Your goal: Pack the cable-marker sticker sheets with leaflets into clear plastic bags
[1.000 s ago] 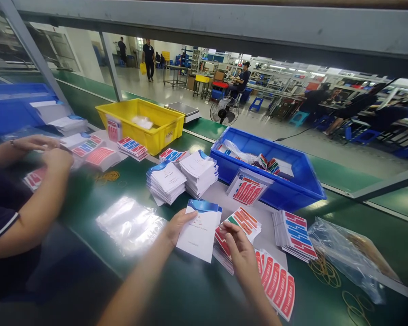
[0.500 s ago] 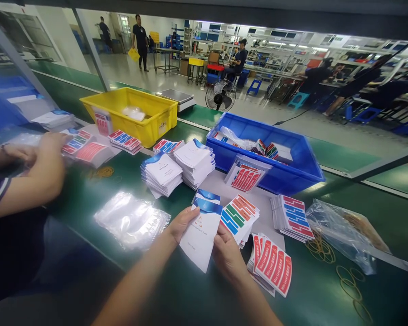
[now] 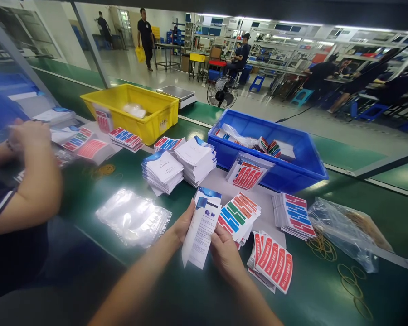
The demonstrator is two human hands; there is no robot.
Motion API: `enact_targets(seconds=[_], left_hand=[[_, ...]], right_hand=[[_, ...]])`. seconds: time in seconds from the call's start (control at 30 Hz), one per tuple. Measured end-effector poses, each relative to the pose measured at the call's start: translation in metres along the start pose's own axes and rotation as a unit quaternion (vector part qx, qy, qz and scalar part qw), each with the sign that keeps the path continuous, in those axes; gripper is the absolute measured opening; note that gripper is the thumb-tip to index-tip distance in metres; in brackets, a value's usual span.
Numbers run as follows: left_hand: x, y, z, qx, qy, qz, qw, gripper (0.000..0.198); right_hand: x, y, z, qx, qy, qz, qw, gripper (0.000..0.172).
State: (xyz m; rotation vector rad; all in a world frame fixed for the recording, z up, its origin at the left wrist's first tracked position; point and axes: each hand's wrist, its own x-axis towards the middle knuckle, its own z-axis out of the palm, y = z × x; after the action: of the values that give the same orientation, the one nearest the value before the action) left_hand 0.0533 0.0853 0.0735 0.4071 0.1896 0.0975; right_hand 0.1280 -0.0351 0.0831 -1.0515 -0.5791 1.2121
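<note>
Both of my hands hold a white booklet (image 3: 201, 233) with a blue top band, a small product picture and lines of print. My left hand (image 3: 184, 224) is closed on its left edge, where a white page curls outward. On the right edge my right hand (image 3: 225, 249) pinches it with the thumb in front; the fingers behind are hidden. Just beyond stand two stacks of booklets (image 3: 163, 170). Multicoloured sticker sheets (image 3: 240, 216) lie fanned beside my right hand, and red level-label sheets (image 3: 274, 262) are nearer to me. Clear plastic bags (image 3: 132, 217) lie to the left.
A blue bin (image 3: 268, 145) holds bagged sheets, with a filled bag (image 3: 248, 174) leaning on its front. Behind the stacks is a yellow bin (image 3: 132, 113). Rubber bands (image 3: 321, 244) lie at right. A co-worker's hands (image 3: 30, 133) work at far left.
The booklet showed its front cover earlier; now a printed page with a product picture faces me. The co-worker's hands at left have moved further left.
</note>
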Motion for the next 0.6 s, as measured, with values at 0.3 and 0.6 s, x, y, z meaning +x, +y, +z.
enact_targets(seconds=[0.3, 0.6], left_hand=[[-0.0003, 0.0022, 0.0043, 0.014, -0.001, 0.009, 1.000, 0.076], [-0.0009, 0.0031, 0.0081, 0.017, -0.010, 0.007, 1.000, 0.078]], right_hand=[[0.0003, 0.0022, -0.0024, -0.001, 0.006, 0.004, 1.000, 0.025], [0.0008, 0.0068, -0.0058, 0.001, -0.001, -0.002, 1.000, 0.025]])
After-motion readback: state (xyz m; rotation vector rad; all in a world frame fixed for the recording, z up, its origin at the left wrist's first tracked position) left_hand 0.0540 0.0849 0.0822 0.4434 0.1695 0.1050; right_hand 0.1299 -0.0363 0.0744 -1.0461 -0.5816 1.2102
